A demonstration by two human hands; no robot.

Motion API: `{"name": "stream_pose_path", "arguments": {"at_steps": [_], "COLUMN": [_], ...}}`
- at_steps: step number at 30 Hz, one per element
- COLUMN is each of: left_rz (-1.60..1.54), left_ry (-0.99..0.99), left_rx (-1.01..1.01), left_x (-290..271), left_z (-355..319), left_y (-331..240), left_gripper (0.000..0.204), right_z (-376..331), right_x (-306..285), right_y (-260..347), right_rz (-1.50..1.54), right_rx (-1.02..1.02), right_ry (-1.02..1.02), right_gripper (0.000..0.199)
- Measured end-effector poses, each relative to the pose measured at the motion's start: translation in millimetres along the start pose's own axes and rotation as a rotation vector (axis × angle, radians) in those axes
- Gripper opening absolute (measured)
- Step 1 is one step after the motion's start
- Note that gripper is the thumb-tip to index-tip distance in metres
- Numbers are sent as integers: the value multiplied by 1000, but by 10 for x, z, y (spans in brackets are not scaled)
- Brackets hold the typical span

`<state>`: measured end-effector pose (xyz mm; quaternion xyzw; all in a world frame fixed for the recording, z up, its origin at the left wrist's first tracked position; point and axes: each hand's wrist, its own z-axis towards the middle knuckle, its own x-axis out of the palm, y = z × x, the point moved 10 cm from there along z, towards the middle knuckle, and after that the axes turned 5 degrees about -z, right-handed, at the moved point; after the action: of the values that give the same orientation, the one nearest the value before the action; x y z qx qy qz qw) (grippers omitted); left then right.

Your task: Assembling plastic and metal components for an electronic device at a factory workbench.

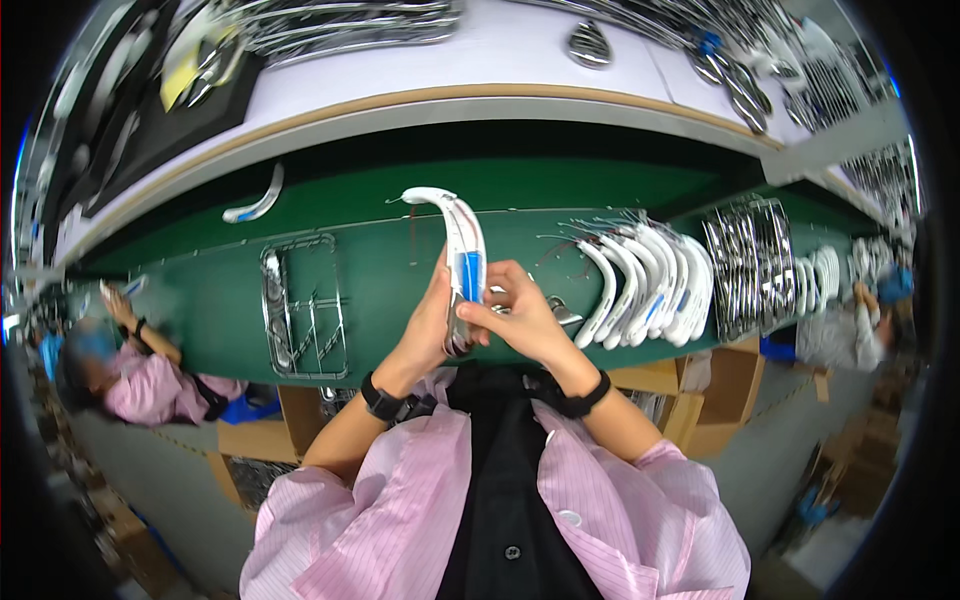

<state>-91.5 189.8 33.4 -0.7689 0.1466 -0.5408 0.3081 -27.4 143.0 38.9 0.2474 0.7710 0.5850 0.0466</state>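
Upright in front of me is a curved white plastic piece (460,228) with a blue patch and thin wires at its top. My left hand (430,318) is closed around its lower left side, where a shiny metal part (456,328) shows beneath the white. The fingers and thumb of my right hand (515,312) pinch the same piece from the right, near the blue patch. Just right of that hand, a small shiny part (563,312) lies on the green table (400,235). Farther right is a row of similar curved white pieces (650,285) with loose wires.
A chrome wire frame (305,310) lies left of my hands, and stacked chrome frames (748,265) stand at right. A pale shelf (520,60) with metal parts crosses above the table. Co-workers sit at left (150,375) and right (845,335). Cardboard boxes (735,395) stand below the table.
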Motion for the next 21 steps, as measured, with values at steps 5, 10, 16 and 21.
{"name": "stream_pose_path", "arguments": {"at_steps": [5, 10, 16, 21], "left_rz": [704, 1090, 1748, 1719], "left_ry": [-158, -97, -389, -435], "left_rx": [-238, -149, -13, 293], "left_x": [-943, -1984, -2378, -1706], "left_z": [677, 1697, 2540, 2182], "left_y": [342, 263, -168, 43], "left_gripper": [80, 87, 76, 77], "right_z": [-54, -984, -1502, -1343], "right_x": [-1165, -2125, -2804, -3179], "right_y": [-769, -526, -383, -868], "right_rz": [-1059, -1232, -1378, -1277], "right_rx": [62, -150, 185, 431], "right_ry": [-315, -964, -1371, -1319], "right_gripper": [31, 18, 48, 49]}}
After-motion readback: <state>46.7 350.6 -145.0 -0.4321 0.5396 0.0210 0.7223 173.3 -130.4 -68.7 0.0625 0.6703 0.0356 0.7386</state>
